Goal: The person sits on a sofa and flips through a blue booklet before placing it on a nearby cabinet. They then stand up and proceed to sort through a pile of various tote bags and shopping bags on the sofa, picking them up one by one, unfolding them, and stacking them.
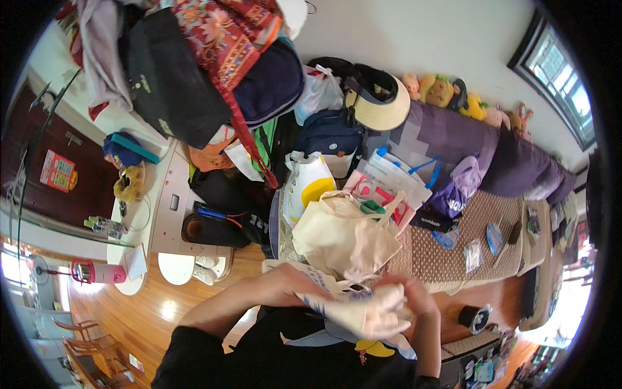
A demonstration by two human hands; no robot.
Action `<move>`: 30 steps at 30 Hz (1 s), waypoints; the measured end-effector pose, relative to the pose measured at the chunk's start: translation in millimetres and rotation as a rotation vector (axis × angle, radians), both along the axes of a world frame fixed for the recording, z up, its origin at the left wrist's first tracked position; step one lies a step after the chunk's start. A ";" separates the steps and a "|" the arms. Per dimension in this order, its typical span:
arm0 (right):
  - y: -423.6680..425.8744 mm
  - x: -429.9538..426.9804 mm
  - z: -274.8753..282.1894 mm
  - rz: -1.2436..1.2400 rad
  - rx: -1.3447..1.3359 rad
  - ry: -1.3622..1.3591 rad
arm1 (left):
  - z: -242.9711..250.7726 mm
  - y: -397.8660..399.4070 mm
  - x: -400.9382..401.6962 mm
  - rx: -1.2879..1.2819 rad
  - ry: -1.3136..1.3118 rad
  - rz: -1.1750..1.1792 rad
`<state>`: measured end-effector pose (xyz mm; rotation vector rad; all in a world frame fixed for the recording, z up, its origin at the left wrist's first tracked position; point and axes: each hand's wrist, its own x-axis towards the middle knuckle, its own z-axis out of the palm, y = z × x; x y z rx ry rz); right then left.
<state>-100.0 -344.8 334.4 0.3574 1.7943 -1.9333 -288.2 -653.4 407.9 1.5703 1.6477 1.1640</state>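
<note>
Close to my chest, my left hand (313,287) and my right hand (406,291) grip a cream cloth bag (350,311) with blue printing; it is bunched up and partly blurred. The cloth hides many of my fingers. Just beyond it lies a larger cream canvas tote bag (335,233), with its handles loose. Behind the tote stand a white plastic bag with a yellow spot (308,187) and a pink and white bag (371,189).
A sofa (466,233) with a brown dotted cover holds a purple drawstring bag (457,187) and small packets. Plush toys line its back. Bags and clothes hang at the upper left, above a white cabinet (165,209). A pink container (99,272) stands on a side shelf.
</note>
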 end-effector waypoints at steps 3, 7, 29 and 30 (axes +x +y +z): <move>28.8 29.2 -15.6 -1.165 0.156 0.418 | -2.1 -4.1 1.3 -0.184 -0.097 0.679; 19.8 25.3 -21.9 -1.032 0.040 0.293 | 2.4 19.4 -14.9 -0.214 -0.350 0.964; -169.6 -103.1 -16.5 -0.164 -0.370 0.671 | -59.1 -13.2 4.4 0.120 -0.857 0.748; -161.0 -99.1 -16.6 -0.132 -0.359 0.665 | -65.7 -23.4 10.8 0.102 -0.897 0.740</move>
